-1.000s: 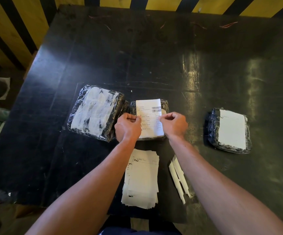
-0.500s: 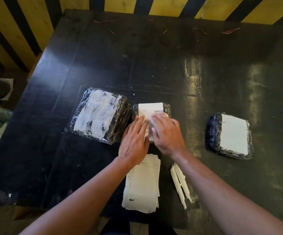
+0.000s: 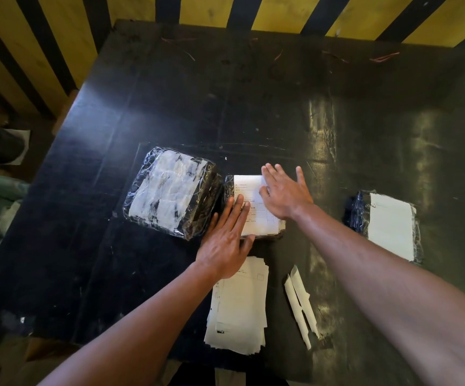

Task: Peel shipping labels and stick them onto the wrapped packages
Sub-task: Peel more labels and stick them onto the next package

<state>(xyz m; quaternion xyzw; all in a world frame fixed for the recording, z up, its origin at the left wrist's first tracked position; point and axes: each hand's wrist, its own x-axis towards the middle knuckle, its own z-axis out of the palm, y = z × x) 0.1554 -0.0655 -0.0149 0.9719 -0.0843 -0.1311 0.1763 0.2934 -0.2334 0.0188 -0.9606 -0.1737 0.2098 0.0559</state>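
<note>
Nearest us, label stack (image 3: 238, 305) and peeled strips (image 3: 301, 305) lie just below the middle package (image 3: 227, 188). Left hand (image 3: 224, 243) and right hand (image 3: 284, 192), fingers flat and gripping nothing, press the label (image 3: 256, 215) onto it. We'd expect wrinkles or lifted edges over crinkly wrap. Black scuffed table (image 3: 170, 107); yellow-black striped wall (image 3: 281, 9) beyond.

Dim, warm indoor light. The dark glossy tabletop (image 3: 281, 112) catches pale streaks of glare on its right half and a softer bluish sheen at left. Wide-angle distortion bows the edges and stretches the forearms. White labels look slightly overexposed, their print too soft to read.
</note>
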